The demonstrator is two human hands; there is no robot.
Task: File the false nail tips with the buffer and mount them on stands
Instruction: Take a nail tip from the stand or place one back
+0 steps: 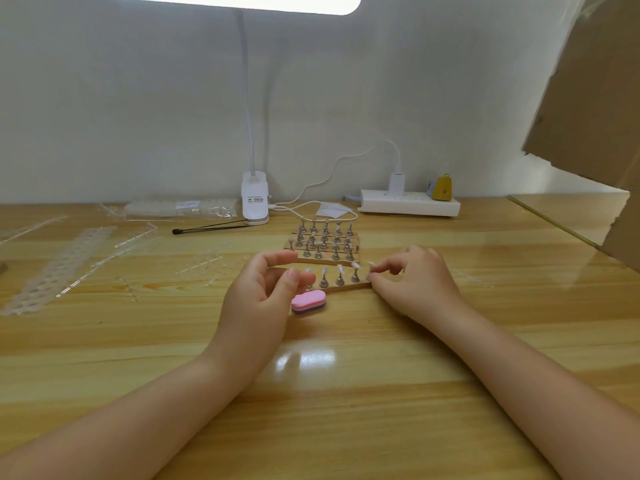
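Observation:
A near wooden strip (346,287) carries a row of small metal stands, several topped with clear nail tips (339,269). My right hand (412,282) pinches the rightmost stand or its nail tip (371,268) at the strip's right end. My left hand (266,285) hovers at the strip's left end with fingers loosely curved and nothing in it. The pink and purple buffer (308,301) lies on the table just in front of the strip, beside my left thumb. Behind stand more wooden strips with bare metal stands (323,242).
A clip lamp (255,199) and a white power strip (410,202) stand at the back, with a cable between them. Clear plastic nail sprues and a bag of tips (180,208) lie at the left. A black stick (211,227) lies near the lamp. Cardboard (595,98) looms at right.

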